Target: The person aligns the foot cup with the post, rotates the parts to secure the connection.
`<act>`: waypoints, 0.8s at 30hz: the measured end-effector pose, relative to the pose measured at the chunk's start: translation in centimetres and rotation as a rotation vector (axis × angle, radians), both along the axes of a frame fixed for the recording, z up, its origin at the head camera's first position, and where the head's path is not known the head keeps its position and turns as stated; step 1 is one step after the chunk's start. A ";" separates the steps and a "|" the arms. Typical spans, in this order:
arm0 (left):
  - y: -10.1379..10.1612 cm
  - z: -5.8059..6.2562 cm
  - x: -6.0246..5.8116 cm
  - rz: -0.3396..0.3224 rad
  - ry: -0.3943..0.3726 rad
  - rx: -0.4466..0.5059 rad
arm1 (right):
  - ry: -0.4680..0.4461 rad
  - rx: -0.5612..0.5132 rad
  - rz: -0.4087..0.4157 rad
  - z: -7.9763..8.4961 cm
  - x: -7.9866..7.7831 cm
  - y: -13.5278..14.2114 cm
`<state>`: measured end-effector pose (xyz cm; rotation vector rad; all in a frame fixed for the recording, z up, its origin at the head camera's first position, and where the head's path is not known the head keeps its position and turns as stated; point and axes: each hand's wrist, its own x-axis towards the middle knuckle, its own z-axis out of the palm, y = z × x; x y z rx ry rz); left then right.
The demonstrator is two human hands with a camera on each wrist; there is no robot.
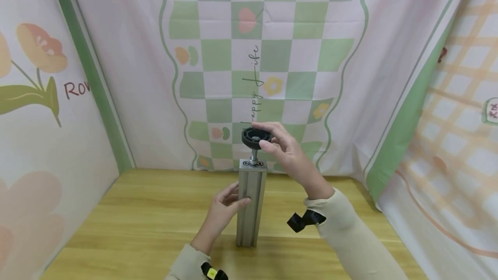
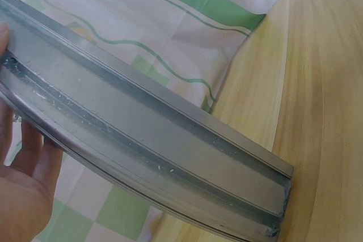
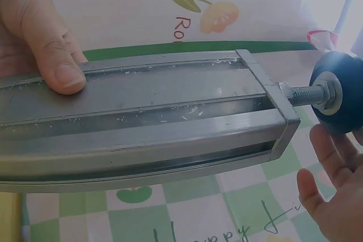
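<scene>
An upright aluminium profile (image 1: 250,206) stands on the wooden table, with slots along its sides. From its capped upper end rises a threaded rod bearing a round black levelling foot (image 1: 250,139), dished side up. My left hand (image 1: 218,216) grips the profile around mid-height, its thumb on the near face; the left wrist view shows fingers (image 2: 46,165) along the profile's edge. My right hand (image 1: 288,152) holds the levelling foot by its rim, thumb at the near side and fingers reaching over the far side. A nut (image 3: 328,92) sits against the foot in the right wrist view.
Light wooden tabletop (image 1: 148,211) lies beneath the profile. A checkered curtain (image 1: 249,55) hangs behind it, with printed cloth walls at the left (image 1: 35,141) and right (image 1: 447,163). Small pale shavings (image 3: 195,111) cling in the profile's slots.
</scene>
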<state>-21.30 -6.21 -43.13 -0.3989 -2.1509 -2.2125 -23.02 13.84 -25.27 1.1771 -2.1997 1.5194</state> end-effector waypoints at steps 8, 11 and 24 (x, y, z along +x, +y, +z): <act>-0.1 0.1 0.1 -0.014 0.010 0.005 | 0.059 0.007 -0.123 -0.1 0.0 -0.6; -0.1 0.1 0.1 -0.015 0.006 0.003 | 0.071 0.001 -0.193 -0.1 0.2 -1.0; -0.1 -0.1 -0.1 -0.005 -0.002 -0.006 | 0.249 0.069 -0.233 0.0 0.8 -1.8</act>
